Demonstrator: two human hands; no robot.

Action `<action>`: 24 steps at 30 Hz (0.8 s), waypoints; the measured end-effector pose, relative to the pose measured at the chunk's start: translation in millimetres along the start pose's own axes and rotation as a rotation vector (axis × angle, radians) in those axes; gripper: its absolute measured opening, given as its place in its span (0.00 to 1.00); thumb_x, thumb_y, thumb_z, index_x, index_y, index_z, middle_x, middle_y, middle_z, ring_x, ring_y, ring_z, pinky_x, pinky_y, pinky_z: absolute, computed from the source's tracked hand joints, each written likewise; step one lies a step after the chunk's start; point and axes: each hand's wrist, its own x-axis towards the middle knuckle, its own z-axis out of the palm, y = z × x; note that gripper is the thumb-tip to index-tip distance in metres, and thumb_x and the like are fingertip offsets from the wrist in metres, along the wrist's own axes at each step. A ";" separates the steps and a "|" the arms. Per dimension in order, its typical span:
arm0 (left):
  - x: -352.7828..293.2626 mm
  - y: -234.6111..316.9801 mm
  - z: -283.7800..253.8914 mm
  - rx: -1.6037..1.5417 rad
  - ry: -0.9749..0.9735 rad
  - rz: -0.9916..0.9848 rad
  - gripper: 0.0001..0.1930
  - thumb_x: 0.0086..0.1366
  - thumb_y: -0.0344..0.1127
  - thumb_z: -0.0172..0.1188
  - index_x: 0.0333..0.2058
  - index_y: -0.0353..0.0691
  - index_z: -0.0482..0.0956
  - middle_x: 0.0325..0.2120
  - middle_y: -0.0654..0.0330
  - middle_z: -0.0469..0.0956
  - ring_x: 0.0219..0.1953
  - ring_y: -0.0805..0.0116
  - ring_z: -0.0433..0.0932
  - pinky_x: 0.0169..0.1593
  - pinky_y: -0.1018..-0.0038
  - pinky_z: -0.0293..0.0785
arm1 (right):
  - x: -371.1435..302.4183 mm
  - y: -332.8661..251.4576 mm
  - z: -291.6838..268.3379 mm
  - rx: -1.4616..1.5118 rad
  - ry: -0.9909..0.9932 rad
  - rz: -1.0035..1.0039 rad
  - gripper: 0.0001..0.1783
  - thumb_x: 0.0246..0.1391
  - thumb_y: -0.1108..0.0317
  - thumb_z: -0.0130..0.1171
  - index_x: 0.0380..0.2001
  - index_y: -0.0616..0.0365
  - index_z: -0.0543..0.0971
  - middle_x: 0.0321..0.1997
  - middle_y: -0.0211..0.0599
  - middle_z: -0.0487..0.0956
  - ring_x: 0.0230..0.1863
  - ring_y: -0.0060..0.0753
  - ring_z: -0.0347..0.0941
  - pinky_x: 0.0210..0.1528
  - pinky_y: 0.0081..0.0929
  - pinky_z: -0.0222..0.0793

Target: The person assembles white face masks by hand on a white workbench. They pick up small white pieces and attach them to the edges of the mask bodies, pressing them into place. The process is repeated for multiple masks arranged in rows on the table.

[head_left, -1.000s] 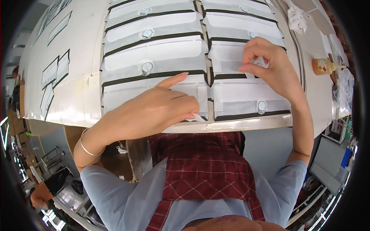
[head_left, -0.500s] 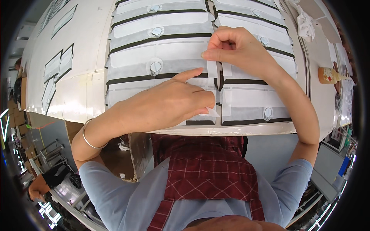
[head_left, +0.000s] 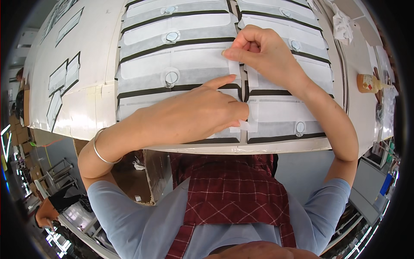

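Left hand (head_left: 211,108) is pinching a little white scrap (head_left: 244,125) near the table (head_left: 97,64) front, index finger (head_left: 222,81) poking out. Right hand (head_left: 265,49) is pinching a white strip (head_left: 233,68) at the right end of a left-column panel (head_left: 181,59). Amber bottle (head_left: 367,83) sits way over right.

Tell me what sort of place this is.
Probably a workshop or small factory: rows of matching black-edged white panels lie on a worktable, an amber nozzle bottle is at the right, and a plaid apron is being worn.
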 end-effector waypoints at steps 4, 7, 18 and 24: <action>2.4 -6.3 5.0 -0.027 -0.006 -0.005 0.06 0.69 0.33 0.57 0.36 0.37 0.71 0.25 0.54 0.73 0.33 0.51 0.77 0.71 0.50 0.57 | -0.1 5.0 4.1 -0.016 0.028 -0.042 0.12 0.55 0.63 0.70 0.25 0.58 0.80 0.23 0.20 0.71 0.26 0.14 0.59 0.28 0.19 0.59; 3.4 -8.0 3.4 -0.049 -0.047 -0.024 0.07 0.69 0.34 0.56 0.36 0.37 0.71 0.25 0.53 0.73 0.33 0.50 0.77 0.72 0.50 0.57 | -0.4 7.2 5.9 -0.063 0.068 -0.100 0.12 0.55 0.65 0.71 0.24 0.58 0.79 0.25 0.19 0.69 0.25 0.13 0.57 0.27 0.18 0.57; 6.5 -8.7 -6.4 -0.058 -0.168 -0.037 0.09 0.72 0.37 0.52 0.37 0.37 0.71 0.25 0.53 0.73 0.35 0.50 0.76 0.74 0.52 0.52 | 6.6 12.5 2.5 -0.173 0.094 -0.175 0.10 0.53 0.67 0.70 0.28 0.61 0.80 0.31 0.25 0.72 0.26 0.17 0.60 0.30 0.21 0.61; 5.0 -10.6 -3.4 -0.088 -0.053 -0.012 0.07 0.70 0.34 0.55 0.38 0.36 0.73 0.26 0.52 0.74 0.32 0.48 0.75 0.73 0.51 0.54 | -4.7 5.7 -16.2 -0.372 0.101 -0.397 0.05 0.54 0.70 0.64 0.34 0.58 0.82 0.35 0.34 0.77 0.31 0.32 0.74 0.34 0.31 0.71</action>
